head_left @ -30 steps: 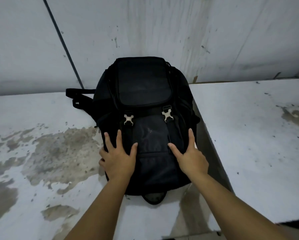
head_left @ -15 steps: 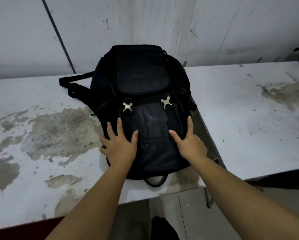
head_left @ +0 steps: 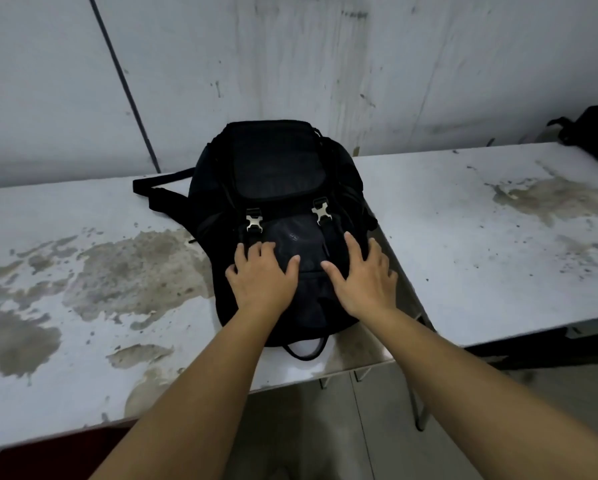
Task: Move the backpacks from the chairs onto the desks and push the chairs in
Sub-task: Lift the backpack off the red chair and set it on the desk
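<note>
A black backpack [head_left: 276, 174] with two metal buckles lies flat on the stained white desk [head_left: 93, 258], its top toward the wall and a strap trailing out to the left. My left hand [head_left: 261, 280] rests palm-down on the pack's lower front pocket, fingers spread. My right hand [head_left: 365, 277] lies flat beside it on the pack's right side, fingers apart. Neither hand grips anything. No chair shows clearly; a dark red edge [head_left: 48, 455] sits at the bottom left below the desk.
A second white desk [head_left: 491, 244] adjoins on the right, with a narrow gap under the backpack's right side. Another dark bag [head_left: 595, 133] sits at the far right against the wall. Grey wall runs behind; tiled floor and desk legs [head_left: 418, 410] lie below.
The view has pulled back and lifted, showing more floor and desk front. Both hands stay flat on the backpack, the right fingers spreading slightly. The backpack has not moved on the desk.
</note>
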